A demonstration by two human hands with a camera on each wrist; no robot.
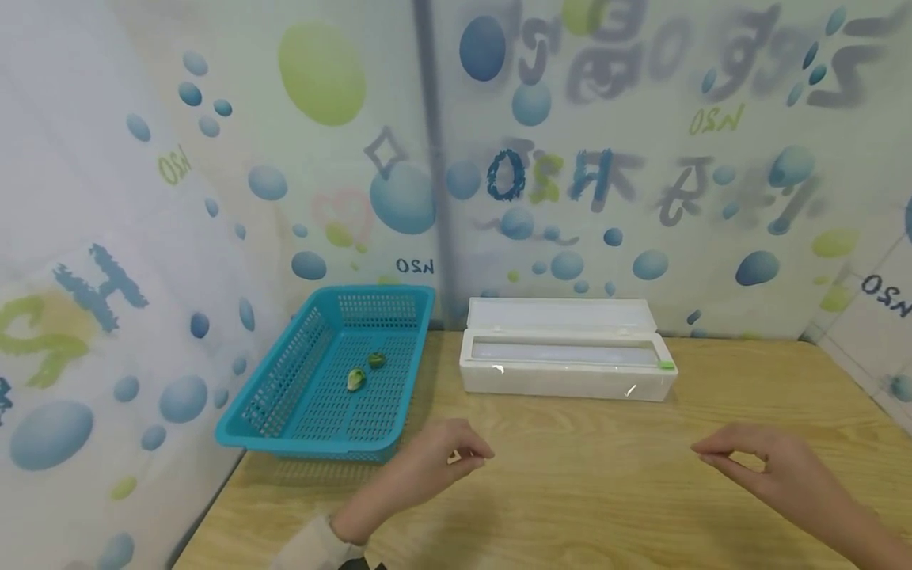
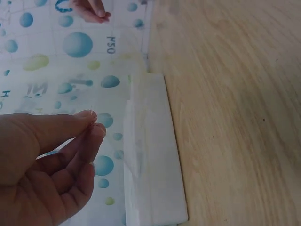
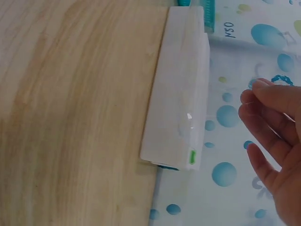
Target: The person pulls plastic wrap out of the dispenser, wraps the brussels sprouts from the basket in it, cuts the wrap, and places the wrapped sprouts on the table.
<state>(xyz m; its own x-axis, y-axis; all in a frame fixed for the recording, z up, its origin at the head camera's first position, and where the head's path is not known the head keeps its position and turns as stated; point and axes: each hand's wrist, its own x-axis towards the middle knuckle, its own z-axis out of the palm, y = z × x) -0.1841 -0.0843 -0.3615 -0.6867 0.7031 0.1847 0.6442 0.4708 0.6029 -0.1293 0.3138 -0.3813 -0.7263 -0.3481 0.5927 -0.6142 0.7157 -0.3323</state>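
Observation:
Both hands hover above the table with thumb and fingertips pinched together. The left hand (image 1: 435, 463) and the right hand (image 1: 780, 475) appear to hold the near corners of a clear sheet of plastic wrap (image 1: 591, 423), so transparent that only faint haze and glints show. Behind it stands a long white plastic wrap dispenser (image 1: 563, 381), its lid (image 1: 559, 314) raised at the back. A green slider (image 1: 666, 365) sits at its right end. In the wrist views, the left thumb (image 2: 70, 125) meets the index fingertip, and the right fingertips (image 3: 249, 96) come together beside the dispenser.
A blue plastic basket (image 1: 409, 396) stands left of the dispenser, near the left hand. Two small green vegetables, one paler (image 1: 355, 379) and one darker (image 1: 376, 360), lie in it. A patterned sheet (image 1: 570, 214) hangs along the back of the wooden table (image 1: 570, 522).

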